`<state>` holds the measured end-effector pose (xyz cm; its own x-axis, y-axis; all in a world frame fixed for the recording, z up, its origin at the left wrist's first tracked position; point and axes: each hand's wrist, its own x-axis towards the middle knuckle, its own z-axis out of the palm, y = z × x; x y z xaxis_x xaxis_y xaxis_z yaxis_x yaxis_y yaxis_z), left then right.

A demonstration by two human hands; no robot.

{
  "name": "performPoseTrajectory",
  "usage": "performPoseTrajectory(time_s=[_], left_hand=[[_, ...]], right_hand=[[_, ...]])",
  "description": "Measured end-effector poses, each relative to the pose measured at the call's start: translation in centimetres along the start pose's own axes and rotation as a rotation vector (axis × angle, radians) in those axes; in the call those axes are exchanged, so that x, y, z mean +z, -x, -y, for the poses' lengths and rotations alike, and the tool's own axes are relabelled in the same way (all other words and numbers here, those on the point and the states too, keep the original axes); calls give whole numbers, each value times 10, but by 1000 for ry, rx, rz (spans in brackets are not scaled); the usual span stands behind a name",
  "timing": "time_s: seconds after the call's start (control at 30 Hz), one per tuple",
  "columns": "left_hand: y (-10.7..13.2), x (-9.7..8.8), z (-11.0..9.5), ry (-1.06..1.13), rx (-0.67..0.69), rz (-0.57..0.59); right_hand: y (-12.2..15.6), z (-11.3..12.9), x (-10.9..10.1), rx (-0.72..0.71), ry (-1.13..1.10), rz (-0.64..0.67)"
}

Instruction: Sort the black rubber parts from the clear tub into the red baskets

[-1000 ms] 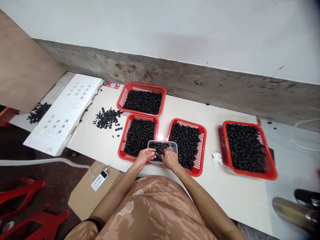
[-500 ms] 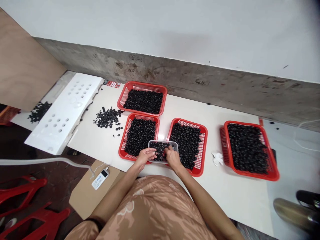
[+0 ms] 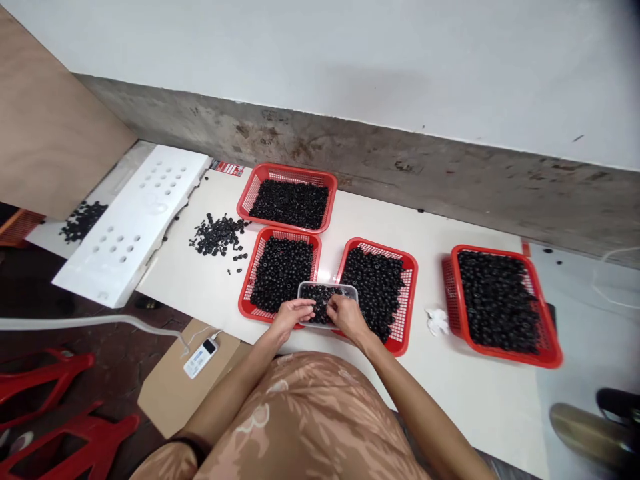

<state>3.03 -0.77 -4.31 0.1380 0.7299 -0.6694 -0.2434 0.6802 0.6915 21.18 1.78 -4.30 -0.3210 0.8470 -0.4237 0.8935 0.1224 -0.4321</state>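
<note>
Working at a white table (image 3: 440, 400), the person has both hands at a clear plastic tub (image 3: 327, 287), and its long axis runs crosswise in front of them, left to right and close to level. The tub sits over the gap between two red mesh baskets, overlapping the near corners of the left basket (image 3: 250, 293) and the right basket (image 3: 411, 293). Inside it, small black rings (image 3: 316, 295) lie heaped. The left hand (image 3: 295, 315) comes in low at the near left end, fingers curled toward the tub, though whether it is gripping the rim or only resting there can't be told. The right hand (image 3: 347, 317) is over the right half, fingertips bunched narrowly down among the rings; whether they pinch any ring is hidden. Both baskets are packed with black rings, as are a third red basket (image 3: 287, 170) beyond them and a fourth (image 3: 500, 248) off to the right. Out to the left, a loose pile of black parts (image 3: 217, 235) lies on the table beside a white foam panel with round holes (image 3: 135, 227). A crumpled white tissue (image 3: 437, 321) sits just right of the right basket.
</note>
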Motion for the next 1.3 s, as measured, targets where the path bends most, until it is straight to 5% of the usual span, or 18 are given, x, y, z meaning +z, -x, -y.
performPoseTrajectory(time_s=[0.17,0.43,0.57,0.7,0.8,1.0,1.13,1.2,1.3], left_hand=[[8,10,-9,-32,52,10],[9,13,-11,-272,245,-29],[14,11,-22,-268,263,64],[23,16,-47,-175,233,235],[29,20,-61,-186,242,303],[35,24,-54,-74,240,262],[42,25,-44,2,169,202],[46,25,-43,38,119,168],[52,23,-45,113,85,116]], right_hand=[[16,19,-18,-58,-184,-91],[23,32,-27,-105,-154,-98],[21,24,-38,-141,-600,-20],[20,16,-55,-61,-1149,195],[20,17,-60,-55,-1295,267],[23,26,-49,-32,-1310,86],[26,25,-46,-73,-1224,81],[24,17,-45,-56,-1047,29],[16,2,-36,-9,-464,-16]])
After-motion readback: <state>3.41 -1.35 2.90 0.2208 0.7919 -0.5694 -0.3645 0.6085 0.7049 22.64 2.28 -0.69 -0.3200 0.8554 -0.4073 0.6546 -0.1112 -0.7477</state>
